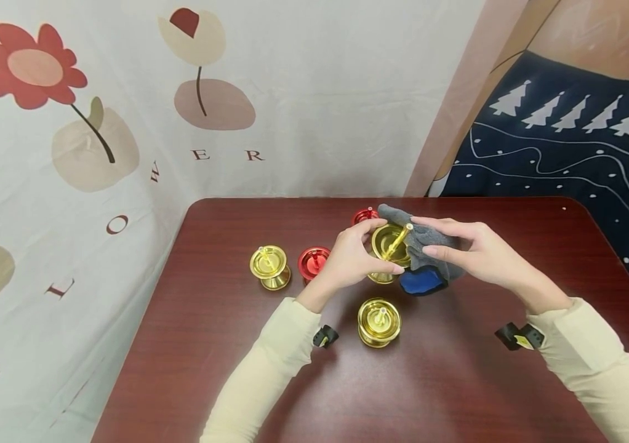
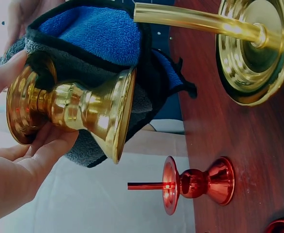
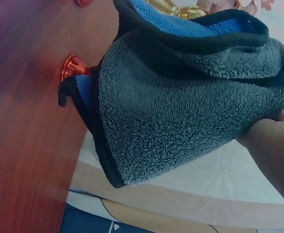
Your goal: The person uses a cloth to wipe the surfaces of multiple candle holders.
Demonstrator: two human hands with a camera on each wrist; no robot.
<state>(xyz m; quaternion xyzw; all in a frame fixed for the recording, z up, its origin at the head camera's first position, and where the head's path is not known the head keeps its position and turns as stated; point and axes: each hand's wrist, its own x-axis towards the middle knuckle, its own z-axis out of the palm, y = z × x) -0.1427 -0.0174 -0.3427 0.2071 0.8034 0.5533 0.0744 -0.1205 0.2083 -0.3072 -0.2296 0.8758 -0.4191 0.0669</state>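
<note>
My left hand (image 1: 350, 255) grips a gold candlestick (image 2: 69, 104) by its upper dish, thumb on the near side and fingers on the far side. In the left wrist view the candlestick's flared foot is lifted off the table. My right hand (image 1: 480, 249) holds a fluffy cloth (image 1: 431, 246), grey on one face and blue on the other with a black edge. This cloth lies against the right side of the dish, beside the thin upright stem. In the right wrist view, the cloth (image 3: 181, 111) covers most of the candlestick.
Two more gold candlesticks stand on the dark red table (image 1: 209, 344): one at the left (image 1: 268, 264), one in front (image 1: 379, 326). A red candlestick (image 1: 312, 261) stands left of my left hand, another red candlestick (image 1: 363, 215) behind it. Printed curtains (image 1: 314, 123) hang behind.
</note>
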